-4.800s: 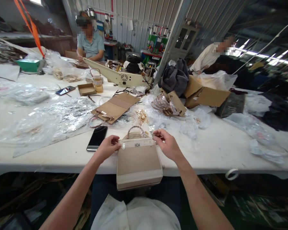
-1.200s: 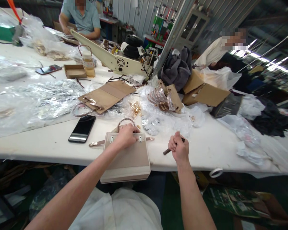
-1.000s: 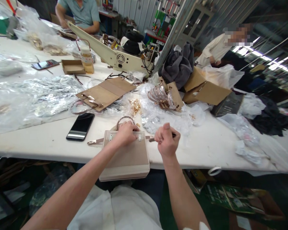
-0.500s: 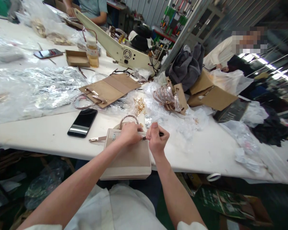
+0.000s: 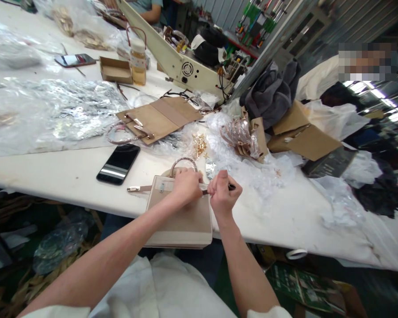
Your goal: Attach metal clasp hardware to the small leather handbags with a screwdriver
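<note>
A small beige handbag (image 5: 182, 221) leans over the near edge of the white table (image 5: 69, 176), its round handle (image 5: 182, 161) lying on the tabletop. My left hand (image 5: 185, 187) is closed over the bag's top edge and pins it down. Beside it, my right hand (image 5: 223, 194) is a fist round a thin dark tool (image 5: 231, 187), the tip at the bag's upper right corner. A strap with a metal end (image 5: 134, 189) sticks out to the bag's left.
A black phone (image 5: 118, 163) lies left of the bag. Behind it are a flat tan bag panel (image 5: 159, 119), loose gold fittings (image 5: 199, 143), crinkled plastic bags (image 5: 53, 110), cardboard boxes (image 5: 301, 132) and a cream machine (image 5: 175, 64). A person in white sits at the far right.
My right hand picked up the dark tool and came in from the right to the bag's top right corner. My left hand shifted onto the bag's top edge. The view has tipped downward.
</note>
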